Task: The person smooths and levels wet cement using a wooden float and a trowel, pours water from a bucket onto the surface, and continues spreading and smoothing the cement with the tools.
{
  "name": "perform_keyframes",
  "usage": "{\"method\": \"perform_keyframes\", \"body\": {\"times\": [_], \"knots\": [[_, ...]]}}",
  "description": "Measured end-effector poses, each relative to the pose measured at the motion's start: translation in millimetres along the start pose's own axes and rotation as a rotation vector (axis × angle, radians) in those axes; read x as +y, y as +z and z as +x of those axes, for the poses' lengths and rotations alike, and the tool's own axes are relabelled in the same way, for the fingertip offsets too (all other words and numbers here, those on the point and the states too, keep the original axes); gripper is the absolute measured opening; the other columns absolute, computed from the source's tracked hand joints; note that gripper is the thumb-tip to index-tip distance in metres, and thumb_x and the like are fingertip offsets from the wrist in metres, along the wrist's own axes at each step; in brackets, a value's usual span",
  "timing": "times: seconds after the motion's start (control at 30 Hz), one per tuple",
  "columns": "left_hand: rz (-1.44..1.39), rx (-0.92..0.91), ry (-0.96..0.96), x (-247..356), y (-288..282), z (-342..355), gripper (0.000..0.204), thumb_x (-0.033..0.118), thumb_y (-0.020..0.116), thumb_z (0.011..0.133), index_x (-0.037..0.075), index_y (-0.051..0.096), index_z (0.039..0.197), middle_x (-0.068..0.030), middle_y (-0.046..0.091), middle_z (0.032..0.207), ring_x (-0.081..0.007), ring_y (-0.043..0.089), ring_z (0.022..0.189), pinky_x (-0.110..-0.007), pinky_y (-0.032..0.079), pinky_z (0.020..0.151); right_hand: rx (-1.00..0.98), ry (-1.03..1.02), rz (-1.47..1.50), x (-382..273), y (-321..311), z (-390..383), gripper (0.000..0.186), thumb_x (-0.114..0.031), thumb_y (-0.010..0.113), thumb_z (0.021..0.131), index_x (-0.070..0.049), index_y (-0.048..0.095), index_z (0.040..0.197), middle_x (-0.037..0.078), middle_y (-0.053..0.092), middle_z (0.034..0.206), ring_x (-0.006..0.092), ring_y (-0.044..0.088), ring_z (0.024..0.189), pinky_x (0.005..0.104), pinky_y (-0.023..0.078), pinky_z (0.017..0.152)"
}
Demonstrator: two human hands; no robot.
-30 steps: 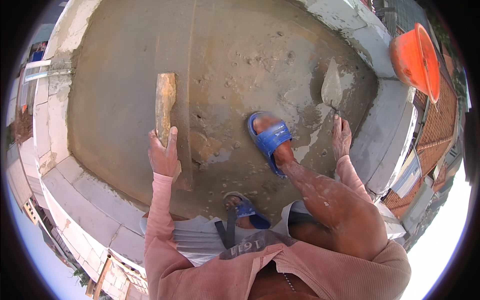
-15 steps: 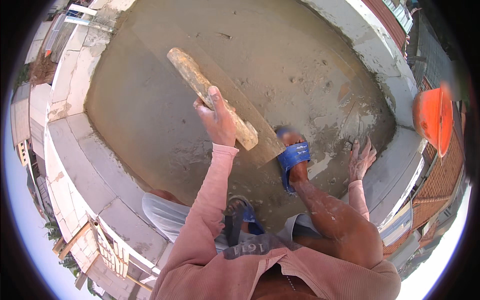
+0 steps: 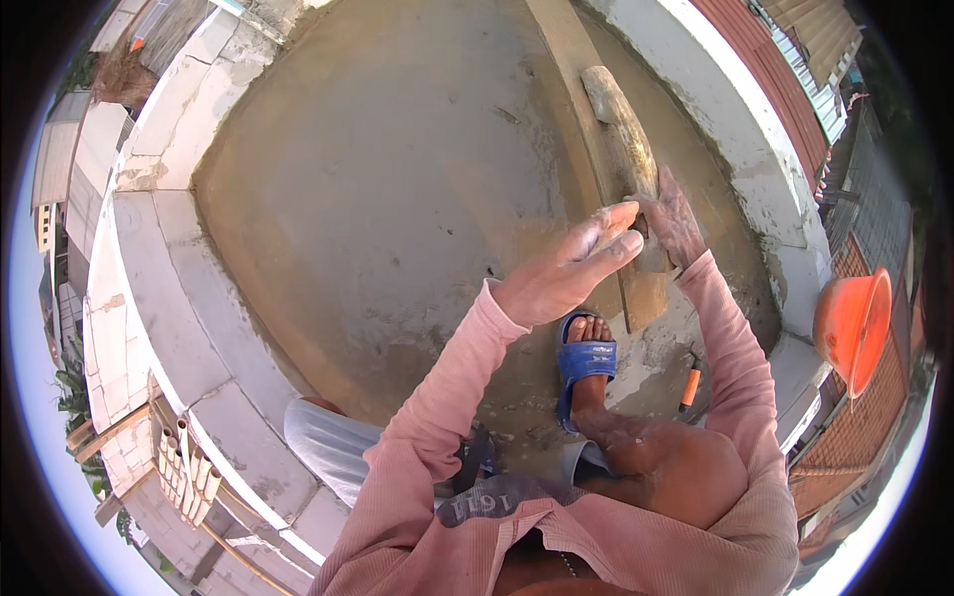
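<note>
A long wooden plasterer's float [image 3: 574, 74], with a thick rounded wooden handle [image 3: 628, 144], stands over the wet mortar on the right side. My right hand [image 3: 678, 223] is closed round the near part of that handle. Beside it, my left hand [image 3: 568, 270] has its fingers and thumb stretched out, the fingertips close to the handle and right hand; whether they touch cannot be told. Wet grey mortar [image 3: 378, 189] covers the floor, smoother at the left and middle. An orange-handled tool [image 3: 691, 385] lies near my right knee, its far end unclear in the mortar.
Low block walls [image 3: 164, 288] surround the mortar. An orange bowl [image 3: 853, 328] sits on the right wall. My foot in a blue sandal [image 3: 586, 363] stands in the mortar. Beyond the walls are roofs [image 3: 845, 417] and bamboo poles [image 3: 187, 472], far below.
The float has moved right and turned more lengthwise. My left hand has let go of its handle, and my right hand has come up from the mortar and taken hold of it.
</note>
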State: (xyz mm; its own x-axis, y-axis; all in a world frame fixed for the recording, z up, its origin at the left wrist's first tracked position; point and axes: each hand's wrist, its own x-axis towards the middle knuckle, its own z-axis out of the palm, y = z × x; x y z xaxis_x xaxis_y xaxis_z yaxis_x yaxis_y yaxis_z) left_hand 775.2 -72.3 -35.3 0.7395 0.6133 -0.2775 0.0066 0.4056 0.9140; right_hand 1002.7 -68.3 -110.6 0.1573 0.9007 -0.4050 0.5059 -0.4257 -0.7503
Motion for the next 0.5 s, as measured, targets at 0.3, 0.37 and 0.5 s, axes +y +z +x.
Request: {"method": "perform_keyframes", "body": {"times": [0.3, 0.37, 0.5], "knots": [[1.888, 1.343, -0.871, 64.0, -210.1, -347.3, 0.074, 0.05, 0.048, 0.097, 0.007, 0.021, 0.152, -0.026, 0.02, 0.154, -0.042, 0.018, 0.143, -0.048, 0.018, 0.116, 0.143, -0.083, -0.685, 79.3, -37.9, 186.2, 0.064, -0.063, 0.042, 0.092, -0.006, 0.041, 0.121, 0.03, 0.064, 0.105, 0.0483, 0.06, 0.101, 0.0542, 0.045, 0.088], [1.902, 1.523, -1.061, 64.0, -240.7, -434.4, 0.081, 0.058, 0.042, 0.095, 0.008, 0.016, 0.153, -0.027, 0.018, 0.154, -0.042, 0.019, 0.143, -0.048, 0.017, 0.117, 0.127, 0.014, -0.613, 29.9, -25.6, 209.6, 0.062, -0.062, 0.042, 0.093, -0.007, 0.04, 0.121, 0.031, 0.063, 0.105, 0.0484, 0.06, 0.101, 0.0543, 0.045, 0.089], [1.559, 1.52, -1.586, 60.5, -277.1, -491.3, 0.092, 0.068, 0.039, 0.091, 0.005, 0.012, 0.153, -0.0282, 0.018, 0.154, -0.0402, 0.018, 0.143, -0.045, 0.018, 0.117, 0.061, -0.082, -0.659, -7.0, -13.3, 312.7, 0.063, -0.063, 0.042, 0.092, -0.005, 0.04, 0.118, 0.031, 0.061, 0.112, 0.0471, 0.057, 0.11, 0.0528, 0.044, 0.094]]}}
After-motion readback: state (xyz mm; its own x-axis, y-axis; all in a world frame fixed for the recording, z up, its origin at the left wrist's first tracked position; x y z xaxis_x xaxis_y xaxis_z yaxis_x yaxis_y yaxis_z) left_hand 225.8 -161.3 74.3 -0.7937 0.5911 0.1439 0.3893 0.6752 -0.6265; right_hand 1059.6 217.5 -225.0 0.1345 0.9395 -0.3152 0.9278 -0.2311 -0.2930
